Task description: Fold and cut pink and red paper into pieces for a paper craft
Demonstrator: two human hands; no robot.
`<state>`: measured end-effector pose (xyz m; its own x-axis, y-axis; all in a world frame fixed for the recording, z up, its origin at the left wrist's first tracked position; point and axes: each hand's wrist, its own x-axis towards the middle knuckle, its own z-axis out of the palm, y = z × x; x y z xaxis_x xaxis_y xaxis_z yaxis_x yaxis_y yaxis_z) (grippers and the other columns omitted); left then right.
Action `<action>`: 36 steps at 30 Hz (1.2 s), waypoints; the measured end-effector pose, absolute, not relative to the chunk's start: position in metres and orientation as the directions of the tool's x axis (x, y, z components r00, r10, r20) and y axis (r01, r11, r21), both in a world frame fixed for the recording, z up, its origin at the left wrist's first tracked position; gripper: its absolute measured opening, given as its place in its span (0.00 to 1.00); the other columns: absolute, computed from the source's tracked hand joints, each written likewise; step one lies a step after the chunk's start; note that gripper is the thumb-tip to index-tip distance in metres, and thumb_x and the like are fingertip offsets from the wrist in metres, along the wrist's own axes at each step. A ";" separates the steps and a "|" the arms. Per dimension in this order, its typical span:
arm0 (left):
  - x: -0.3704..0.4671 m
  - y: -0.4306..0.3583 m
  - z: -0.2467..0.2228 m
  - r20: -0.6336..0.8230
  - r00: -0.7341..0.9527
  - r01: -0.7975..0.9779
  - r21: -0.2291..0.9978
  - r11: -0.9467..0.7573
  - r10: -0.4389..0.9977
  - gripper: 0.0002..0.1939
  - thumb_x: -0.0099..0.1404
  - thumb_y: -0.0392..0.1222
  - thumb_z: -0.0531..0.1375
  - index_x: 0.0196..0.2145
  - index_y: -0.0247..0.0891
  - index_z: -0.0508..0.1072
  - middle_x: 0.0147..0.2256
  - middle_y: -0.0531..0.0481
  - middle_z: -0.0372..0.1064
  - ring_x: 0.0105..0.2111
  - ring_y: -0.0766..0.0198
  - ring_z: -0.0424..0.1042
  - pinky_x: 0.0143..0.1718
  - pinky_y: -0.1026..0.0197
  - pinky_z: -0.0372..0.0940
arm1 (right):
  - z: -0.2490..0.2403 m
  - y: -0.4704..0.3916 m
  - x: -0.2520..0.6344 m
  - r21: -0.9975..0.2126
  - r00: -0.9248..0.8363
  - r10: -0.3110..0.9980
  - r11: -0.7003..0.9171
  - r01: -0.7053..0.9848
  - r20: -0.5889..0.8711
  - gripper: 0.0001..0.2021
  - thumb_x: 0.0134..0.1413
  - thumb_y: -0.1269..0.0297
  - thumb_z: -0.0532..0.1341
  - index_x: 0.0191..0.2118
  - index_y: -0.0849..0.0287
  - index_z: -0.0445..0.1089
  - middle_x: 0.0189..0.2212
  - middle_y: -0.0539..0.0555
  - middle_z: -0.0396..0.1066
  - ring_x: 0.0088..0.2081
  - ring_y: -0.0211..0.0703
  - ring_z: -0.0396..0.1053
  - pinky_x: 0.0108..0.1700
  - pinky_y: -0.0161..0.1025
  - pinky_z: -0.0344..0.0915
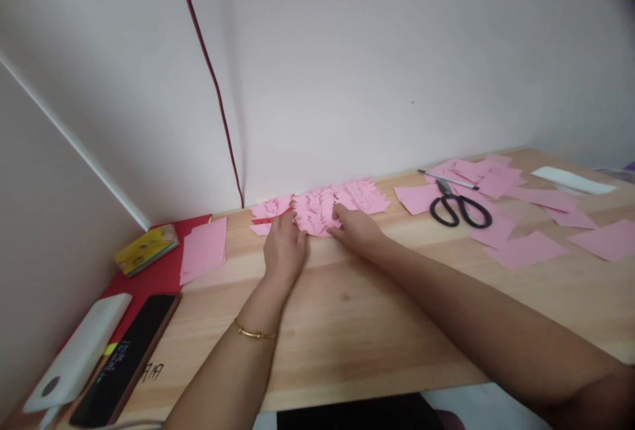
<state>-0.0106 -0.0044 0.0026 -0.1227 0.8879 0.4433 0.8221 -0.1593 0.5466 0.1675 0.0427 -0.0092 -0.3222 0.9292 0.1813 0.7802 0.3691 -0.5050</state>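
Observation:
Against the wall, a pink paper cutout (pixel 313 212) with jagged edges and cut slits lies on the wooden table between my two hands. My left hand (pixel 285 251) holds its left edge, fingers bent. At its right edge, my right hand (pixel 360 230) grips the paper between thumb and fingers. Another jagged pink cutout (pixel 364 196) lies just to the right. Left of the middle one is a smaller-looking pink cutout (pixel 272 207), with a strip of red paper below it, partly covered by my left hand. My fingertips are partly hidden by the paper and hands.
Black-handled scissors (pixel 459 208) and a pen (pixel 449 180) lie among scattered pink paper pieces (pixel 528 249) on the right, near a white strip (pixel 573 180). At left are stacked pink sheets (pixel 204 249), a yellow packet (pixel 147 249), a white power bank (pixel 82 350) and a black phone-like device (pixel 126 358).

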 end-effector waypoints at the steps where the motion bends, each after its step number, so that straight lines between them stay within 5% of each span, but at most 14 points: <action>1: -0.009 -0.006 0.004 0.489 -0.078 0.853 0.485 -0.196 0.869 0.22 0.57 0.35 0.58 0.50 0.37 0.68 0.42 0.40 0.66 0.42 0.51 0.66 0.44 0.52 0.60 | -0.009 0.043 0.167 -0.499 -0.328 0.926 0.378 0.780 0.189 0.10 0.53 0.60 0.60 0.39 0.58 0.61 0.30 0.57 0.71 0.32 0.46 0.67 0.29 0.35 0.51; 6: -0.004 -0.009 0.001 0.407 0.299 0.876 0.243 -0.417 0.863 0.15 0.61 0.36 0.55 0.46 0.36 0.72 0.47 0.39 0.67 0.48 0.52 0.64 0.51 0.51 0.59 | -0.009 0.045 0.168 -0.500 -0.330 0.925 0.378 0.779 0.186 0.12 0.53 0.61 0.61 0.42 0.59 0.61 0.30 0.56 0.70 0.33 0.46 0.67 0.31 0.36 0.53; 11: -0.002 -0.015 0.000 0.217 0.360 0.912 0.121 -0.391 0.907 0.15 0.63 0.40 0.55 0.47 0.40 0.72 0.54 0.42 0.64 0.51 0.50 0.63 0.52 0.47 0.59 | -0.008 0.043 0.167 -0.428 -0.281 0.939 0.341 0.837 0.197 0.13 0.54 0.62 0.61 0.42 0.60 0.62 0.40 0.58 0.67 0.34 0.43 0.67 0.33 0.36 0.56; 19: -0.008 -0.008 -0.010 0.364 0.327 0.857 0.275 -0.436 0.872 0.17 0.60 0.38 0.57 0.48 0.39 0.71 0.52 0.40 0.64 0.50 0.53 0.64 0.52 0.49 0.61 | 0.005 0.029 0.162 -0.309 -0.499 0.823 0.566 0.764 0.271 0.08 0.61 0.63 0.51 0.41 0.58 0.64 0.39 0.56 0.67 0.37 0.42 0.66 0.34 0.35 0.55; 24: -0.027 0.004 -0.002 0.538 0.052 0.876 0.380 -0.297 0.841 0.12 0.61 0.39 0.56 0.41 0.36 0.74 0.46 0.40 0.68 0.48 0.54 0.66 0.53 0.51 0.60 | 0.001 0.028 0.161 -0.282 -0.625 0.774 0.625 0.728 0.104 0.08 0.60 0.62 0.52 0.36 0.59 0.65 0.34 0.56 0.70 0.35 0.43 0.67 0.32 0.36 0.52; 30: -0.079 0.004 0.017 0.533 -0.562 0.827 0.388 0.407 0.633 0.28 0.59 0.49 0.56 0.54 0.32 0.65 0.60 0.28 0.52 0.59 0.37 0.52 0.56 0.35 0.48 | 0.000 0.031 0.164 -0.302 -0.631 0.770 0.627 0.718 0.096 0.08 0.59 0.63 0.52 0.36 0.59 0.65 0.35 0.57 0.71 0.34 0.43 0.66 0.30 0.35 0.51; 36: -0.120 0.009 0.004 0.248 -0.813 0.577 0.461 0.674 0.526 0.39 0.51 0.55 0.59 0.57 0.31 0.60 0.63 0.25 0.43 0.63 0.35 0.42 0.55 0.30 0.42 | 0.002 0.032 0.168 -0.319 -0.654 0.750 0.645 0.694 0.095 0.07 0.58 0.63 0.53 0.37 0.59 0.66 0.36 0.56 0.72 0.36 0.42 0.67 0.32 0.35 0.52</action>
<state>-0.1195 0.0094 0.0043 -0.8133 0.5264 0.2480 0.5769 0.6741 0.4613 0.1676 0.0319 0.0016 -0.6542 0.7503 0.0949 0.6940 0.6454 -0.3190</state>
